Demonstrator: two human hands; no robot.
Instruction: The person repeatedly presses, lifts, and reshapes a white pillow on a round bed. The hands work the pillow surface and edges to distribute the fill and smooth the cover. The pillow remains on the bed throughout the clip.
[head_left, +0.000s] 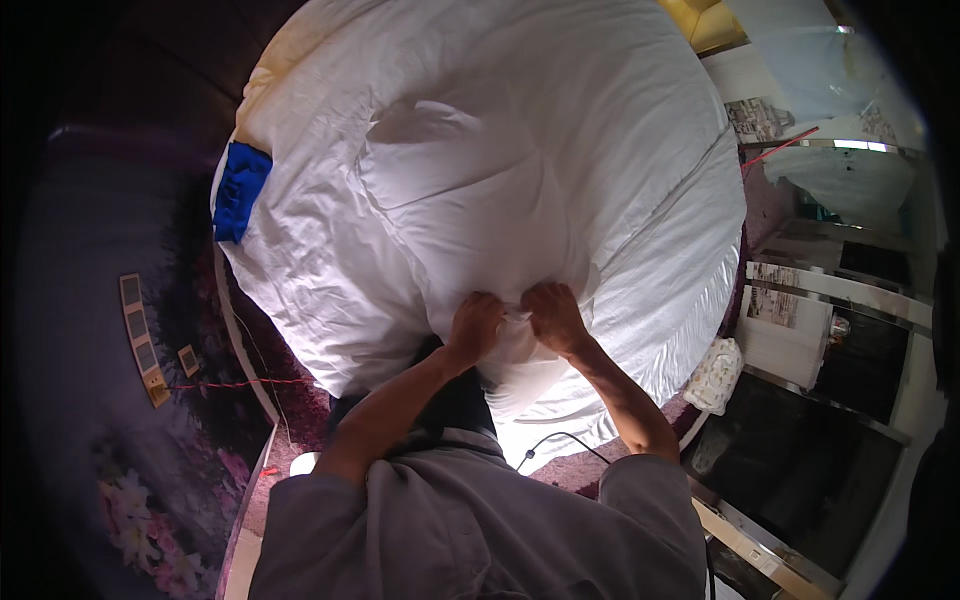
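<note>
A white pillow or cushion in a white cover (465, 202) lies in front of me on a large bed spread with white bedding (637, 97). At the near edge of the pillow, my left hand (478, 322) grips the white fabric with curled fingers. My right hand (553, 315) pinches the same edge a short way to the right, with a small fold of cloth showing between the two hands. The fingertips of both hands are partly hidden in the fabric. A blue cloth (241, 193) rests at the bed's left edge.
Wall sockets and switches (140, 337) are at the left, with a red cord (240, 384) running towards the bed. A black cable (562, 435) hangs near my right elbow. To the right stand a patterned bundle (714, 376) and a dark television-like panel (795, 465).
</note>
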